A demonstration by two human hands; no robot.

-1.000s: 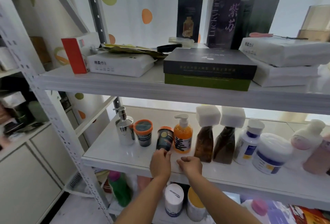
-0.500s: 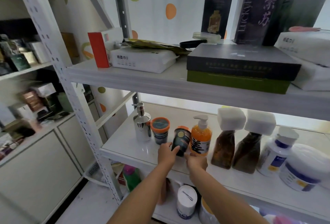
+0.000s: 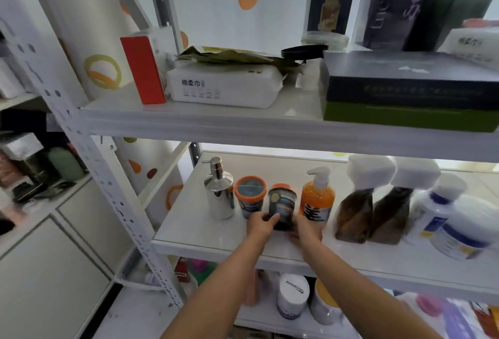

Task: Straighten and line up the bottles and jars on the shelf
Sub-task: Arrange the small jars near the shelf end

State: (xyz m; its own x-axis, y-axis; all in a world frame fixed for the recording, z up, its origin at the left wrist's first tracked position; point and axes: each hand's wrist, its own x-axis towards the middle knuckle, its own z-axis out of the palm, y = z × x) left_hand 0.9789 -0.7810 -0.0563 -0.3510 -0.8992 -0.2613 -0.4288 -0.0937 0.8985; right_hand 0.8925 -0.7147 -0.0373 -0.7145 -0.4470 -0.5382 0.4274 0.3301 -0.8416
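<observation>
On the middle shelf [image 3: 205, 233] a row runs left to right: a chrome pump dispenser [image 3: 219, 194], an orange-lidded jar [image 3: 250, 199], a dark jar with an orange lid [image 3: 282, 205], an orange pump bottle [image 3: 316, 198], two brown bottles with white caps [image 3: 353, 214] [image 3: 388, 217], a white bottle [image 3: 434, 203] and a white tub [image 3: 464, 230]. The dark jar leans toward me. My left hand [image 3: 260, 224] grips its left side and my right hand [image 3: 306, 229] its right side, near the base.
The upper shelf [image 3: 216, 125] carries a red box [image 3: 143, 68], a tissue pack [image 3: 224, 84] and dark boxes [image 3: 405, 87]. Its front edge hangs just above the bottle tops. A perforated white post [image 3: 108, 184] stands left. More jars sit on the lower shelf [image 3: 293, 295].
Both hands rose from the shelf's front edge and closed on the dark jar. The view swung right and came closer to the shelf.
</observation>
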